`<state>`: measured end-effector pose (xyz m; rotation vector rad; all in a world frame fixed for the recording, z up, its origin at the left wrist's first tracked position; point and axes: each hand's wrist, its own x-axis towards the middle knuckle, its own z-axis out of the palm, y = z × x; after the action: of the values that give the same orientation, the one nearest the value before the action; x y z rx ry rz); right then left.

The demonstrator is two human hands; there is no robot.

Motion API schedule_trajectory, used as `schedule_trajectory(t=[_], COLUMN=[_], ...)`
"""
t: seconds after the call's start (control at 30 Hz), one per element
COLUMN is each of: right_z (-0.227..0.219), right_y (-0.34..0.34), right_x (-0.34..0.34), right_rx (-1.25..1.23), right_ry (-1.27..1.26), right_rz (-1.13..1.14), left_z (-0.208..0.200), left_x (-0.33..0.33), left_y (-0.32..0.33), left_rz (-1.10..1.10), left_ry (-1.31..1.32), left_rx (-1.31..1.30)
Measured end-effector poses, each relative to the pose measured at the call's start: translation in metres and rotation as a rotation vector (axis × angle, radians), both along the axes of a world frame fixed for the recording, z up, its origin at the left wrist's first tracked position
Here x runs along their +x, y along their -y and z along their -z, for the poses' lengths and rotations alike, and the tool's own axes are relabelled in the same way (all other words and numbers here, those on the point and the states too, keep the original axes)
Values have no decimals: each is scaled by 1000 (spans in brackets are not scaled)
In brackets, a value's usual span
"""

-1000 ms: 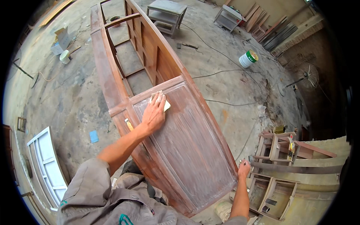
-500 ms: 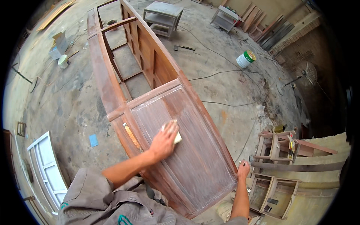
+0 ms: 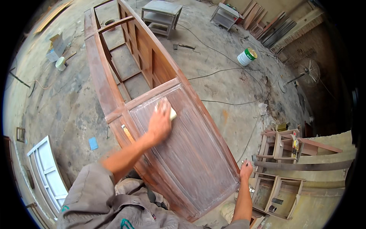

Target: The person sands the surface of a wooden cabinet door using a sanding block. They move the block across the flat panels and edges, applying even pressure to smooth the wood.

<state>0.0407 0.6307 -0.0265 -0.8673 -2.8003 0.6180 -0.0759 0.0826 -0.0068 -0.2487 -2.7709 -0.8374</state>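
A long reddish-brown wooden cabinet frame stretches away from me, with a dusty, whitish-streaked panel at its near end. My left hand presses a pale yellow sponge-like block onto the upper part of this panel, its fingers closed round the block. Beside the panel's right edge, my right hand is closed, with a small dark spot showing at its fingers. What it holds, if anything, is too small to make out. A light strip lies along the left rail.
Grey work tables stand beyond the cabinet. A white and green bucket and a cable are on the floor at right. Wooden drawer frames sit near my right arm. A white panel leans at left.
My left hand has slid with the block up the panel, away from me and slightly left. My right hand stays by the panel's edge. The whole view has shifted slightly.
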Motion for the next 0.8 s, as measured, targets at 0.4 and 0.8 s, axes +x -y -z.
schedule_trajectory(t=[0.4,0.8], right_z=[1,-16], right_y=[-2,14], right_x=[2,4], right_rx=[30,49], right_ry=[36,47], right_rz=[23,19], left_z=[-2,2], left_x=[40,34], left_y=[-42,-43], left_rz=[123,200], left_ry=[5,4], left_rx=[-47,-23])
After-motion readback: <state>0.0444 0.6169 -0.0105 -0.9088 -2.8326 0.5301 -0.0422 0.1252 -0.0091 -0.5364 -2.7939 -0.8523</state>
